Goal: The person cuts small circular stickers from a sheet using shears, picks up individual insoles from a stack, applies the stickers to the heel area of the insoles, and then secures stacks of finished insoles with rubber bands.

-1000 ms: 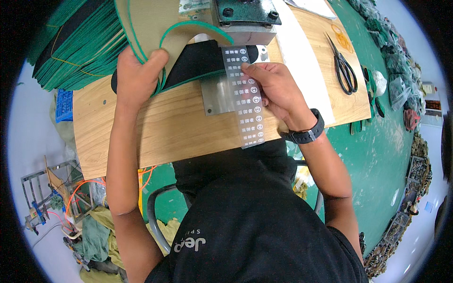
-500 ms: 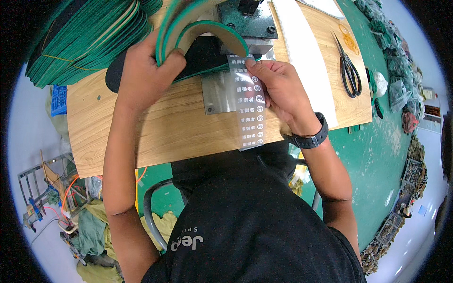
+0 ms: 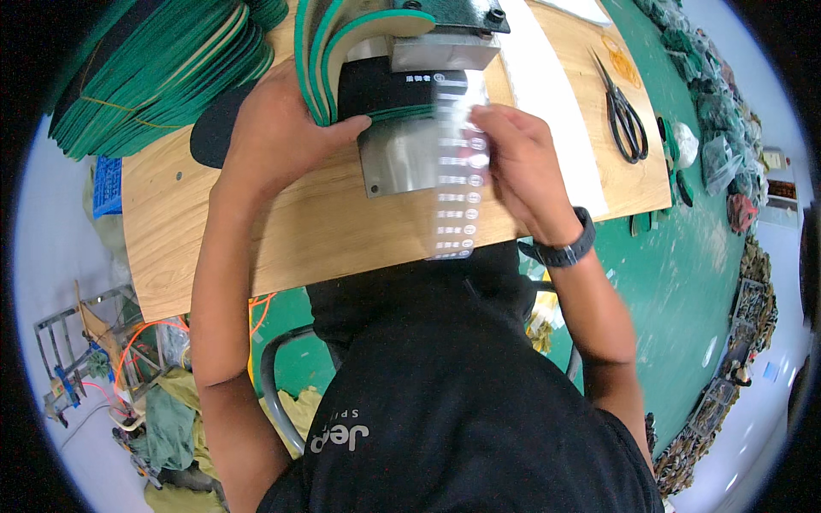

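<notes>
My left hand point(image 3: 278, 128) is closed round several green-edged insoles point(image 3: 327, 64), bent upward, its thumb stretched along the lower edge. Beneath them a black insole surface point(image 3: 368, 90) lies at the metal head of a press point(image 3: 445, 55), and a small white print shows on it. Between the thumb and fingers of my right hand point(image 3: 526, 154) is the upper part of a clear transfer-film strip point(image 3: 456, 201) bearing a row of white marks. This strip, blurred at its top, hangs over a metal plate point(image 3: 398, 158) and down to the table's front edge.
A large pile of green-edged insoles point(image 3: 162, 81) fills the far left. Black scissors point(image 3: 627, 124) and yellow rubber bands point(image 3: 623, 60) lie on the wooden table point(image 3: 333, 235) at the right, beyond a white strip point(image 3: 560, 111). Bagged goods point(image 3: 723, 115) line the floor at right.
My right hand has drawn the film strip off the insole, uncovering a white print. The bent insoles have opened away from the press, and my left thumb has straightened.
</notes>
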Demonstrator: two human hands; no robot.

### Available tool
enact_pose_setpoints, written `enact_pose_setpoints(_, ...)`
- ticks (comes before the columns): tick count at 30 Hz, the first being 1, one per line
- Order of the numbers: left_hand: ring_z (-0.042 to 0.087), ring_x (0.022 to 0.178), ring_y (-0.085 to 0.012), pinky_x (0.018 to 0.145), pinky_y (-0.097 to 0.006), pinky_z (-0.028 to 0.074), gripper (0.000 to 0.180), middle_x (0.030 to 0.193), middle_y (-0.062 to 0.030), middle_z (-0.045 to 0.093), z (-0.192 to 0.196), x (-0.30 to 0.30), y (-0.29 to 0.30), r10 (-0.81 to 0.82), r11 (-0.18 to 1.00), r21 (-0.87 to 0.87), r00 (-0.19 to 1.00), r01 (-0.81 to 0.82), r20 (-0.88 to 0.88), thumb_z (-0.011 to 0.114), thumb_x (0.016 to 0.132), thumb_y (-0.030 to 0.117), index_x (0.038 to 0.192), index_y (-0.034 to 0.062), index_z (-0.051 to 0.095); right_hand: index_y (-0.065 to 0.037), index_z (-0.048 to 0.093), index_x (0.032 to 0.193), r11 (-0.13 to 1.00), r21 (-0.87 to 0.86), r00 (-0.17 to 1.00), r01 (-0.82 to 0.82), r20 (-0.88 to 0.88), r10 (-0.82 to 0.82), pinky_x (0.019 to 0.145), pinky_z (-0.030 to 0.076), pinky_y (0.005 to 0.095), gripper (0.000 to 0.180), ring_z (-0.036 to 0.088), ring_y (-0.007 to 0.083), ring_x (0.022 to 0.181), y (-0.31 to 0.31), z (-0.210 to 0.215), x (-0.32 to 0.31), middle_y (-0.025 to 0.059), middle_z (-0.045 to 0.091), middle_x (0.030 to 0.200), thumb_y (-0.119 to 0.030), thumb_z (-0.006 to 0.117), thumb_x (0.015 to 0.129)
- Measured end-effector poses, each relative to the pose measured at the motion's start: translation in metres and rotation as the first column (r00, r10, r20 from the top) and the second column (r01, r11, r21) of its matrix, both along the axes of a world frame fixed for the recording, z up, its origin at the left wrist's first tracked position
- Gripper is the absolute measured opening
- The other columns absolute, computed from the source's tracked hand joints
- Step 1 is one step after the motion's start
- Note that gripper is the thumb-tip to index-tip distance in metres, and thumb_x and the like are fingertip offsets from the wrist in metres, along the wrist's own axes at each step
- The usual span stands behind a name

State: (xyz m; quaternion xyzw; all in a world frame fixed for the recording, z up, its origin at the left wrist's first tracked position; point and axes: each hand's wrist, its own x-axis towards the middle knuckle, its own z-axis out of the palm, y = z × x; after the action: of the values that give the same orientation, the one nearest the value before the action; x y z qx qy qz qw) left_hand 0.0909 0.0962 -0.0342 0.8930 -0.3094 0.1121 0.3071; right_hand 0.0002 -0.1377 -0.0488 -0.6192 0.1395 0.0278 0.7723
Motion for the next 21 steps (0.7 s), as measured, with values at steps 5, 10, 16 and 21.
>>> enact_pose_setpoints(5,0.056,0.063,-0.0223,0.065,-0.031,0.047,0.019,0.071,-0.0118,0.063,0.013,0.0,-0.003,0.023,0.955,-0.282,0.969,-0.094,-0.245,0.061,0.075,0.014,0.085,-0.0016,0.062,0.001,0.061,0.089,0.989,0.083,0.993,0.122,-0.011,-0.121,0.059,0.049,0.0228,0.018,0.058,0.0093,0.064,-0.014,0.004,-0.009,0.0043,0.063,0.078,-0.016,0.055,0.092)
enact_pose_setpoints(10,0.052,0.068,-0.0095,0.066,-0.027,0.045,0.019,0.074,-0.0011,0.061,0.011,0.002,0.012,-0.02,0.833,-0.529,0.945,-0.165,-0.326,0.058,0.079,0.014,0.089,-0.001,0.064,-0.002,0.061,0.073,0.976,-0.143,0.978,-0.165,-0.15,0.143,0.041,0.037,0.02,0.024,0.049,0.0073,0.045,0.007,0.018,0.015,0.003,0.059,0.059,-0.02,0.058,0.089)
enact_pose_setpoints(16,0.052,0.068,-0.0098,0.066,-0.027,0.044,0.02,0.075,-0.0012,0.062,0.007,0.007,0.013,-0.002,0.852,-0.488,0.931,-0.189,-0.364,0.06,0.078,0.017,0.088,-0.0005,0.064,-0.002,0.061,0.072,0.963,-0.193,0.976,-0.186,-0.15,0.158,0.04,0.036,0.0186,0.025,0.048,0.0063,0.044,0.005,0.017,0.018,0.0032,0.059,0.057,-0.02,0.058,0.089)
enact_pose_setpoints(21,0.052,0.067,-0.0101,0.066,-0.027,0.045,0.021,0.074,-0.0017,0.062,0.007,0.004,0.01,-0.023,0.86,-0.49,0.947,-0.145,-0.32,0.06,0.078,0.017,0.088,-0.0004,0.064,-0.002,0.061,0.072,0.959,-0.22,0.978,-0.18,-0.149,0.149,0.039,0.036,0.0186,0.026,0.048,0.0064,0.043,0.005,0.017,0.018,0.0034,0.059,0.057,-0.021,0.058,0.089)
